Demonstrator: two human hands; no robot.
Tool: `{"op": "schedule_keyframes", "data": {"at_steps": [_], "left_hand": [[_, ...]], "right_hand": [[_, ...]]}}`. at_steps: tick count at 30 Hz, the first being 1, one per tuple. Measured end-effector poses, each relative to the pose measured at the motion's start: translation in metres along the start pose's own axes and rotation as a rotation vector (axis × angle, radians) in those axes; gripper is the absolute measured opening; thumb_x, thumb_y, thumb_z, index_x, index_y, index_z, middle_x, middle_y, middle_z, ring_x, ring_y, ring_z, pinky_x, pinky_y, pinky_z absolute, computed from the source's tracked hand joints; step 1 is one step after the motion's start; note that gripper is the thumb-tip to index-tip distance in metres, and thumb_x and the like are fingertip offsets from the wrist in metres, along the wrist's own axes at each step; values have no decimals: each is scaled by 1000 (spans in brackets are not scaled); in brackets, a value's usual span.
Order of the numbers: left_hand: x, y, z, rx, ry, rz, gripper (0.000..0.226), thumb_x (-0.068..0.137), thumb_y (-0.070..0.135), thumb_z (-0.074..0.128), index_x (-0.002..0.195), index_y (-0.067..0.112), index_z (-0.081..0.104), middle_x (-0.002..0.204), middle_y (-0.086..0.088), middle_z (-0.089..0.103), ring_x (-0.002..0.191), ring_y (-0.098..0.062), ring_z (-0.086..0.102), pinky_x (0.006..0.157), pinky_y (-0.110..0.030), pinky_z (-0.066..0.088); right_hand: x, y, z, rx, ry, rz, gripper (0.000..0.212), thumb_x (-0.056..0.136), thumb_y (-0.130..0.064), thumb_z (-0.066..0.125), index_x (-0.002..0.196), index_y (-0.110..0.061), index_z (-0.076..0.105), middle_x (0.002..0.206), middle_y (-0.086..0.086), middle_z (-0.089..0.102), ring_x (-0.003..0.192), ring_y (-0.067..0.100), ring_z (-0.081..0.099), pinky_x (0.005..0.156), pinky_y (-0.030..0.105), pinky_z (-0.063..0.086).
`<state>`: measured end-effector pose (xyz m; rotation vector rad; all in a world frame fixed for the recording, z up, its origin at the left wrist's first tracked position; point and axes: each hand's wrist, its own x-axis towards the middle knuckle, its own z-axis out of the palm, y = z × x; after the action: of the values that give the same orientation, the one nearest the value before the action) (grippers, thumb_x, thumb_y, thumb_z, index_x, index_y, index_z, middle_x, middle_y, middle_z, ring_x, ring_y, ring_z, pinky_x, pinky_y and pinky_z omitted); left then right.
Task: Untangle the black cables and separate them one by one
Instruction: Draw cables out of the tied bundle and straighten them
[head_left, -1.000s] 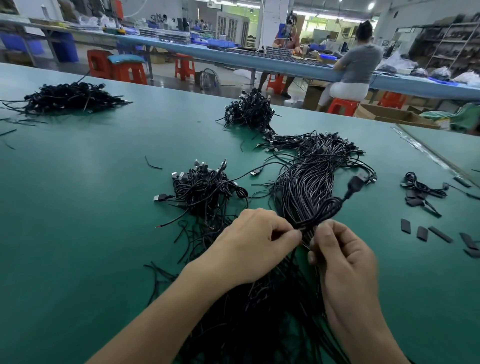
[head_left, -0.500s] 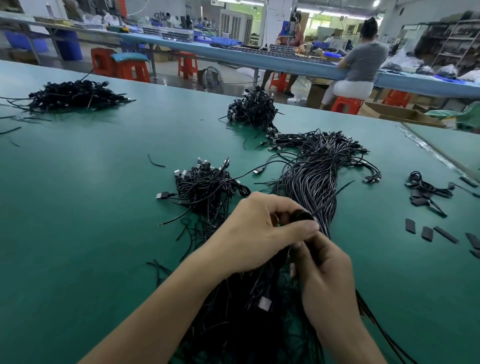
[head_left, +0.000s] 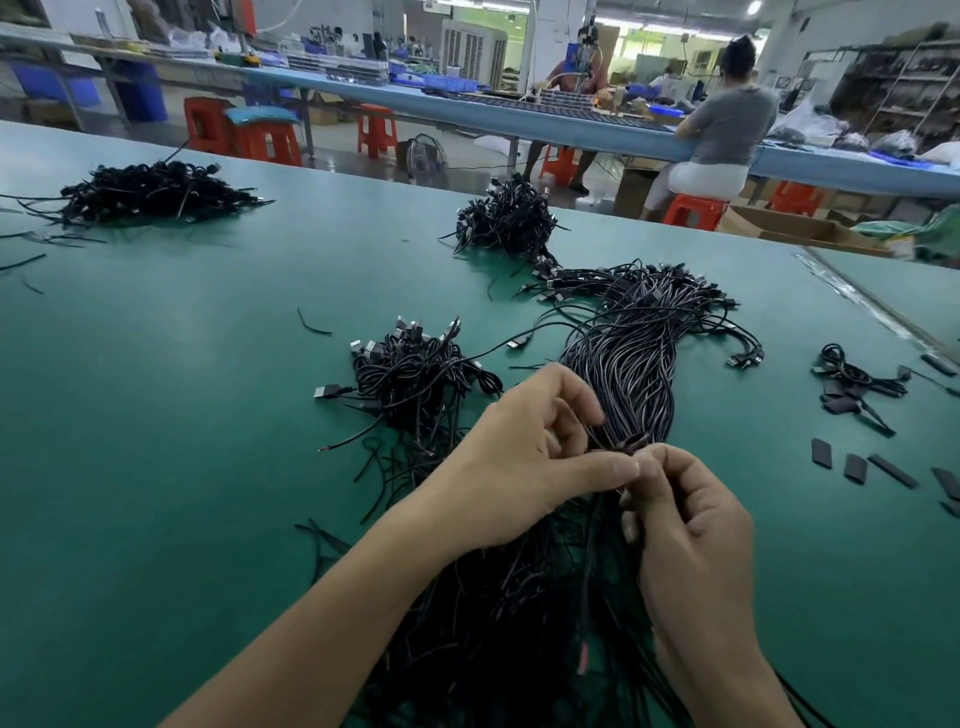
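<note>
At lower centre of the frame: left hand (head_left: 524, 457) and right hand (head_left: 685, 525), meeting over the narrow waist of the long cable bundle (head_left: 628, 364). The bundle runs from the middle right of the frame down to the bottom edge, lying on the green table (head_left: 182, 415).

Left hand: fingers curled, thumb stretched toward the right hand, tips pinching strands at the waist of the bundle.

Right hand: fingers curled inward, thumb and forefinger closed on a strand at the same spot; which strand cannot be told. A dark loop or band seems to cross the bundle just above the fingertips, but it is too small to be sure.

Step in hand, as judged: picking one cable free at the pinch point. This is best done by steadying the bundle with one hand and drawing a single strand lengthwise with the other, slowly, so that neighbouring strands do not snag or knot tighter. Any band wants loosening first.

Also present:
- knotted heap (head_left: 415, 374), left of centre, just beside the bundle
- second heap (head_left: 511, 218), upper centre
- third heap (head_left: 150, 192), upper left
- short black strips (head_left: 852, 467), near the right edge, well apart
</note>
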<state>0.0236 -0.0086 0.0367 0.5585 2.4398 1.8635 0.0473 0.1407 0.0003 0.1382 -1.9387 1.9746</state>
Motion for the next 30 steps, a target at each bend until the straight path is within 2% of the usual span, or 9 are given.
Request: {"op": "schedule_keyframes", "data": {"at_steps": [2,6,8,12,17,20,23,27,30], "left_hand": [[1,-6,-2,92,-6,-81,33,80,42,81,97,32,56,68,15,59,53,0,47,56,-19,40],[1,-12,2,183,-71,-81,9,89,43,71,86,36,68,65,13,62,52,0,51,54,-20,44],[1,-14,2,225,-32,-28,7,90,40,71,84,40,69,67,13,63,53,0,51,57,-22,48],[-1,-16,-1,376,47,54,6,90,44,68,96,42,69,81,11,67,72,-8,62,74,-41,56],[0,-13,-2,465,90,148,13,90,45,64,98,37,69,82,15,67,79,-7,63,73,-39,53],[8,-13,-8,452,204,102,15,93,43,64,88,30,70,69,10,65,55,-1,56,54,-23,46],[24,-13,-28,355,469,21,13,94,32,63,86,23,66,62,5,63,43,-7,53,40,-17,41],[43,-21,-70,483,766,-82,13,95,29,66,88,22,58,67,11,59,54,-2,56,51,-11,41],[49,-41,-92,628,768,-232,18,96,31,63,93,18,51,81,-3,62,70,-19,55,68,-33,41]], "right_hand": [[-1,0,1,-39,19,-24,14,86,-37,57,79,-31,67,63,-11,57,59,6,47,54,15,41],[-2,1,3,-20,16,-10,16,89,-33,57,79,-35,69,66,-14,62,59,-2,50,56,13,45],[-3,1,3,16,6,66,19,92,-28,58,78,-33,71,64,-12,59,58,0,47,53,14,43],[-2,2,3,205,-74,306,18,80,-36,61,69,-25,71,62,-5,52,57,6,43,49,17,40],[5,-2,-1,488,-163,509,14,78,-27,64,67,-20,69,63,-3,51,50,7,48,41,19,37],[4,-5,-5,342,-122,449,13,81,-33,64,74,-24,70,64,-2,55,49,9,48,40,18,35],[6,-3,-13,157,-38,361,20,92,-26,62,74,-28,70,62,-3,55,48,9,45,40,18,35],[12,2,-24,-228,149,165,19,94,-26,62,76,-24,68,56,-8,59,47,5,46,47,24,41],[15,3,-33,-536,143,39,13,91,-30,61,78,-28,64,64,-12,64,58,1,57,54,19,42]]}}
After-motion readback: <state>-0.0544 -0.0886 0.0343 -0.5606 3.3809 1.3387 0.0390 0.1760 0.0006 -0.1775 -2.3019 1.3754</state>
